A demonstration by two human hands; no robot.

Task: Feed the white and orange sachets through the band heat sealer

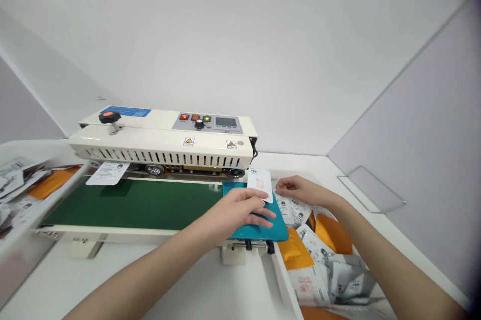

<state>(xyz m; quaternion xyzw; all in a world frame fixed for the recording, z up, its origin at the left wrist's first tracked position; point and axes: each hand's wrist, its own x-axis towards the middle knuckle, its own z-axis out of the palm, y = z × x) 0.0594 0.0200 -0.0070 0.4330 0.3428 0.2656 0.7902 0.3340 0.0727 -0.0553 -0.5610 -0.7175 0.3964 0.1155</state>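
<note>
My left hand (250, 207) reaches over the teal plate (268, 230) at the right end of the sealing machine (161, 134). Its fingers are spread, and its index finger lies on a small white pouch (259, 182) with red print. The far end of this pouch is at the machine's right-hand inlet. Just to the right, my right hand (298, 190) has its fingers curled together at the plate's edge, above white printed pouches (284, 208). Whatever is between its fingertips is hidden. At the machine's left end, another white pouch (108, 174) sticks out over the green belt (143, 205).
A white bin (284, 280) on the right holds orange pouches (295, 249) and grey ones (351, 282). At left, another bin (22, 145) holds more pouches. The machine has a black knob (109, 117) and lit switches (184, 117). A wire frame (370, 210) stands by the right wall.
</note>
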